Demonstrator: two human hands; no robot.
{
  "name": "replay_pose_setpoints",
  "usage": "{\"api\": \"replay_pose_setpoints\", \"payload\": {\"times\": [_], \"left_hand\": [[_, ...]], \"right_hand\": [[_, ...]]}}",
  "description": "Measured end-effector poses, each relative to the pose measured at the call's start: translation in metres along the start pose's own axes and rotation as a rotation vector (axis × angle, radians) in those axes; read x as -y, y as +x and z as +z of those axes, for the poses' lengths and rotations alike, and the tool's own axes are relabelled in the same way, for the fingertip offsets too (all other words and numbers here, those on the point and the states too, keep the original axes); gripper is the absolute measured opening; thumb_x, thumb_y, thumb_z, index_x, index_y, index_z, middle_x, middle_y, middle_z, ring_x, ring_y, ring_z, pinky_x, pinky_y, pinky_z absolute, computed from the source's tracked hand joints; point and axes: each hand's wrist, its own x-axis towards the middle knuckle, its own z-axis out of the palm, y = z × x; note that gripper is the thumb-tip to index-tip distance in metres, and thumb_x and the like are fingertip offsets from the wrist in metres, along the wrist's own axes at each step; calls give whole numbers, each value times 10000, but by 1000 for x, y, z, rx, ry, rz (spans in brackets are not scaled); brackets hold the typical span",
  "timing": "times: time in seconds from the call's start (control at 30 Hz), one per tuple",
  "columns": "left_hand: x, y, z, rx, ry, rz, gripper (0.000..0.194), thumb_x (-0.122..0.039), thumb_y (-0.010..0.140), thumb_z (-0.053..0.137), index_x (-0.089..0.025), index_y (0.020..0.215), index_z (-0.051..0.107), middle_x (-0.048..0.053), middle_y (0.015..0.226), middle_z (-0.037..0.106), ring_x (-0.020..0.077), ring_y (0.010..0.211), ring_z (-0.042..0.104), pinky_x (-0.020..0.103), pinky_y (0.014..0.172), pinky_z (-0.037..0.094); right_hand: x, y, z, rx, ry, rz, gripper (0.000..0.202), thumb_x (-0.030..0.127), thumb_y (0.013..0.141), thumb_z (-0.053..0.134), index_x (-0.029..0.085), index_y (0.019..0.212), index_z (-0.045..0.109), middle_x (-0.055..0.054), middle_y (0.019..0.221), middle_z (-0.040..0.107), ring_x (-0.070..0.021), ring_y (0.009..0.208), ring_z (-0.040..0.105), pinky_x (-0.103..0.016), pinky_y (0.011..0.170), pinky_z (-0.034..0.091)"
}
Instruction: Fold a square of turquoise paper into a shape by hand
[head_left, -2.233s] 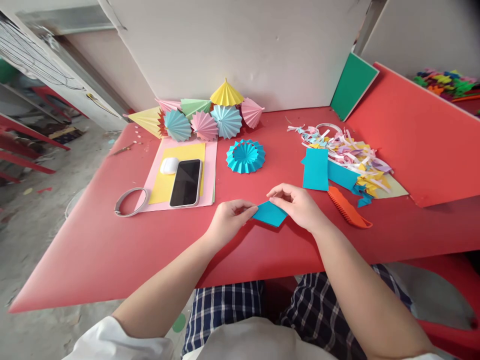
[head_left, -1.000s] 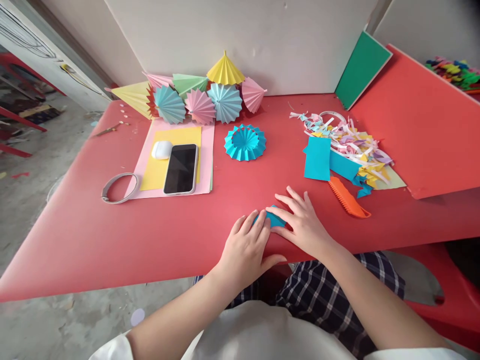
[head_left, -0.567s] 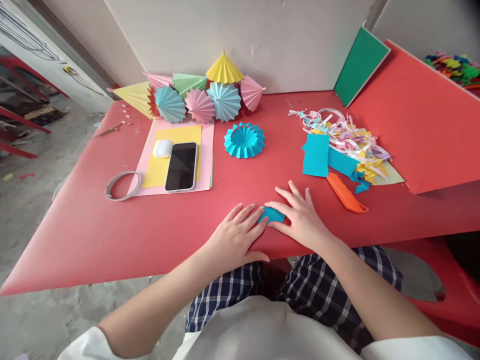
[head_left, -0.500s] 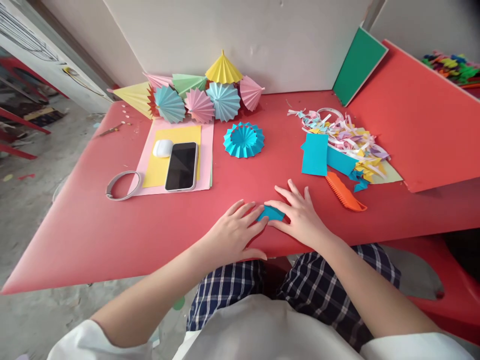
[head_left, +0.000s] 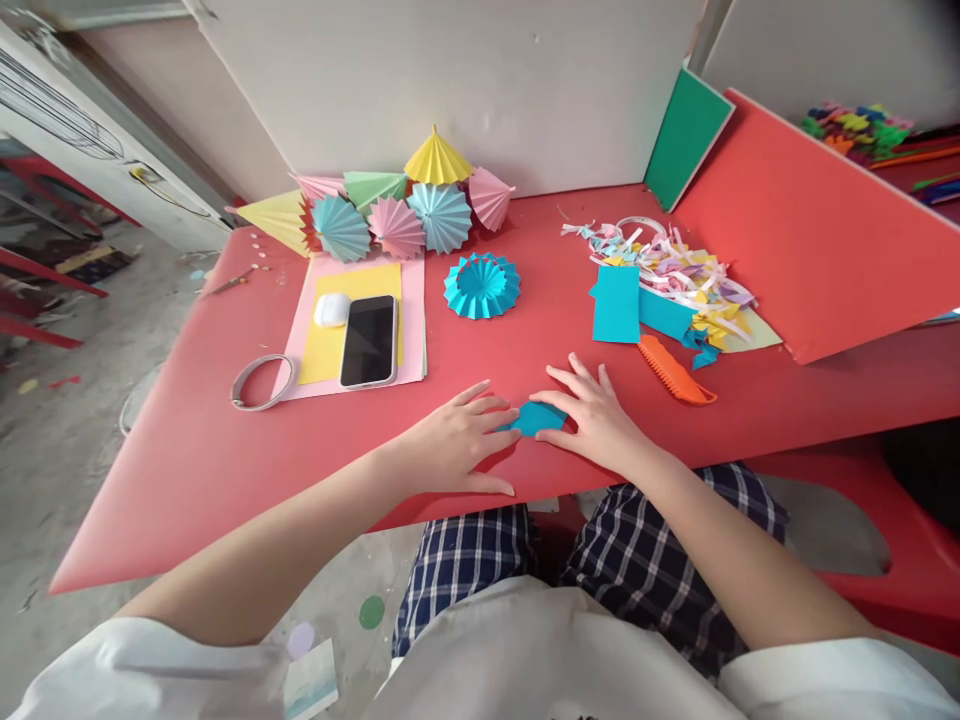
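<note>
A small blue piece of paper (head_left: 538, 419) lies flat on the red table (head_left: 300, 470) near its front edge. My left hand (head_left: 459, 440) rests at the paper's left end, fingertips touching it, thumb stretched apart. At the right end, my right hand (head_left: 596, 415) has its fingers spread, with fingertips on the paper. Neither hand grips it. Beyond them sits a pleated blue paper ring (head_left: 482, 286). To the right are a blue paper rectangle (head_left: 616, 304) and an orange cutter (head_left: 673, 370).
Folded paper umbrellas (head_left: 439, 215) stand along the back wall. At left, a phone (head_left: 369, 341) and white case (head_left: 331, 309) lie on yellow and pink sheets, beside a tape ring (head_left: 262, 382). Paper scraps (head_left: 682, 260) lie at right by a leaning red board (head_left: 817, 230).
The camera view has shifted a little. My left hand has drawn slightly left, and more of the small blue paper shows between my hands.
</note>
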Motion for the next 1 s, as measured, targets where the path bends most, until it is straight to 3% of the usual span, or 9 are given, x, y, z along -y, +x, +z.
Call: {"api": "replay_pose_setpoints", "payload": {"times": [0.3, 0.53, 0.63, 0.73, 0.8, 0.9, 1.0], "left_hand": [[-11, -22, 6, 1, 58, -115, 564, -535, 875, 372, -158, 1283, 470, 94, 1278, 549, 233, 1225, 449, 457, 1118, 153], [-26, -36, 23, -55, 183, -197, 568, -530, 885, 360, -172, 1324, 411, 101, 1363, 461, 268, 1290, 374, 503, 1096, 184], [-31, -37, 25, -101, 186, -264, 593, -549, 871, 381, -164, 1320, 403, 107, 1329, 499, 276, 1274, 395, 509, 1081, 227], [-34, -20, 21, -242, 198, -421, 524, -489, 889, 392, -116, 1247, 474, 139, 1216, 584, 265, 1233, 449, 471, 1065, 290], [-36, 0, 22, -332, 213, -494, 428, -360, 928, 345, -71, 1199, 508, 184, 1307, 497, 267, 1290, 375, 447, 1066, 301], [-43, 31, 36, -284, 185, -451, 413, -259, 944, 284, -50, 1258, 453, 184, 1388, 402, 248, 1335, 293, 414, 1063, 318], [-50, 46, 56, -252, 180, -454, 504, -323, 941, 303, 2, 1322, 359, 219, 1393, 374, 273, 1320, 315, 421, 1055, 326]], "right_hand": [[-9, -1, -1, -14, 13, -9, 463, 511, 771, 568, 314, 1189, 555, -52, 1406, 412, -326, 1370, 179, -593, 1056, 227], [-9, -2, -2, 0, 4, 4, 486, 510, 776, 561, 320, 1223, 534, -49, 1429, 383, -322, 1369, 181, -592, 1059, 224], [-9, -3, -2, 5, 2, 11, 492, 515, 782, 552, 315, 1231, 529, -52, 1435, 374, -322, 1369, 180, -586, 1066, 209], [-9, -3, -2, 11, 0, 0, 507, 537, 788, 530, 309, 1241, 520, -63, 1439, 366, -326, 1368, 177, -583, 1066, 206], [-10, -3, -2, 10, -6, -14, 516, 551, 789, 519, 308, 1243, 517, -68, 1441, 363, -330, 1368, 175, -583, 1064, 207], [-10, -3, -1, 1, -23, -19, 534, 547, 795, 512, 265, 1249, 515, -89, 1435, 369, -338, 1362, 190, -576, 1066, 209], [-9, -3, 0, -24, -46, -20, 507, 504, 803, 527, 236, 1233, 528, -90, 1427, 383, -333, 1357, 213, -563, 1067, 227]]}}
